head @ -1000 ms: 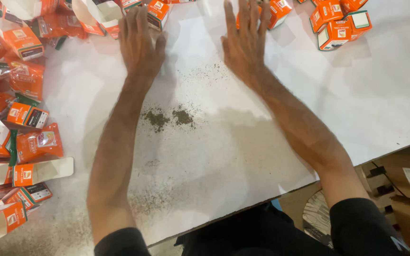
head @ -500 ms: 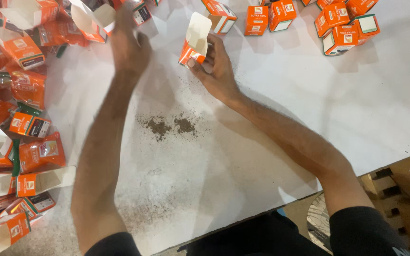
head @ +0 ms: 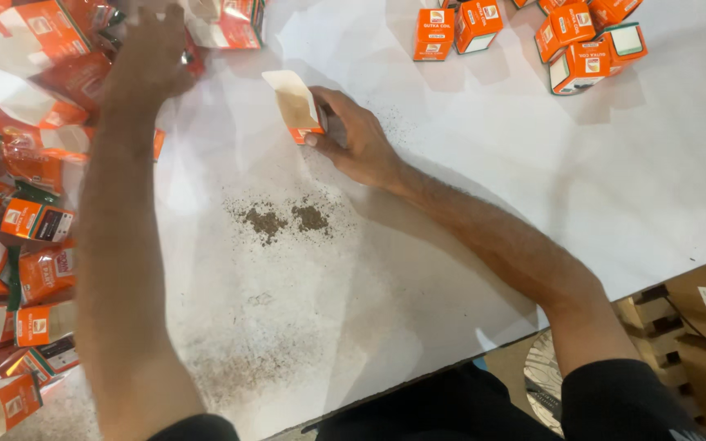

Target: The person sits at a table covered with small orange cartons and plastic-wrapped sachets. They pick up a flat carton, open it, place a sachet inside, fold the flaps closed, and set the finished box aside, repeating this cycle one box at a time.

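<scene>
Since half a second ago, right hand [head: 353, 135] brings the small orange carton [head: 296, 106] lower toward frame centre, pinching it, flap open. Left hand [head: 149, 61] reaches into the orange packet pile [head: 34, 122] upper left; grip probably loose, blurred. Risk: tilted carton spilling more onto brown powder [head: 283, 219]. Both forearms extended.

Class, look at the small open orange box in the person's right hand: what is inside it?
The open box in the right hand shows only its pale brown inner flap and wall. Its depths are hidden by the angle and the fingers, so contents cannot be told.
</scene>
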Tool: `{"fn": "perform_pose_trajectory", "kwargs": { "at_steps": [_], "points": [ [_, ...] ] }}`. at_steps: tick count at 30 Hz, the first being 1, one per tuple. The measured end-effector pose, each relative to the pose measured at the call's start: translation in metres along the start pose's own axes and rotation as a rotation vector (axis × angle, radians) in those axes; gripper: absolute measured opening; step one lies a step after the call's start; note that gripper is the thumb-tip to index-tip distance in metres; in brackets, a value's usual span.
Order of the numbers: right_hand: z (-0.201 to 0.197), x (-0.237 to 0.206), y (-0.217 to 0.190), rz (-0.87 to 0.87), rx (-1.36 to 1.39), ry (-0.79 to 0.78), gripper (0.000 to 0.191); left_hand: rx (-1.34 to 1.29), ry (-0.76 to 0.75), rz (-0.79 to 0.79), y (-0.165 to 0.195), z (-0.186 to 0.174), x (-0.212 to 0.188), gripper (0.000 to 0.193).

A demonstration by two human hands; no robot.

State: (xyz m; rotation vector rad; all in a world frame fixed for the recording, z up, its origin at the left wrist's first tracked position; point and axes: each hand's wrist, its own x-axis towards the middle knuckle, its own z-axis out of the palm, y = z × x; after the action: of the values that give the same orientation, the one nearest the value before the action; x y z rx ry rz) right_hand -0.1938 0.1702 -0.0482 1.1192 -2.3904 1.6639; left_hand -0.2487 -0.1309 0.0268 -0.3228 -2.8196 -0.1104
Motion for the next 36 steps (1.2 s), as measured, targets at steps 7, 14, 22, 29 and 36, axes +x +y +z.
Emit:
{"fn": "perform_pose_trajectory", "kwargs": {
  "at_steps": [7,14,22,29,36],
  "points": [
    [-0.002,-0.002,-0.014,0.077,-0.027,-0.124,0.063,0.394,0.347,0.206,0.032,-0.010,-0.092,0.020],
    [-0.003,-0.011,-0.030,0.108,-0.036,-0.184,0.064,-0.752,0.464,-0.059,0.108,-0.028,-0.154,0.029],
    [-0.004,-0.014,-0.039,0.263,0.095,-0.265,0.058,-0.433,0.521,0.303,0.141,0.011,-0.155,0.038],
    [-0.002,-0.015,-0.032,-0.009,-0.063,-0.224,0.063,-0.310,0.359,0.101,0.145,0.011,-0.167,0.027],
    [0.001,-0.018,-0.029,0.032,0.019,-0.222,0.073,-0.439,0.280,-0.135,0.153,0.012,-0.142,0.016]
  ]
}}
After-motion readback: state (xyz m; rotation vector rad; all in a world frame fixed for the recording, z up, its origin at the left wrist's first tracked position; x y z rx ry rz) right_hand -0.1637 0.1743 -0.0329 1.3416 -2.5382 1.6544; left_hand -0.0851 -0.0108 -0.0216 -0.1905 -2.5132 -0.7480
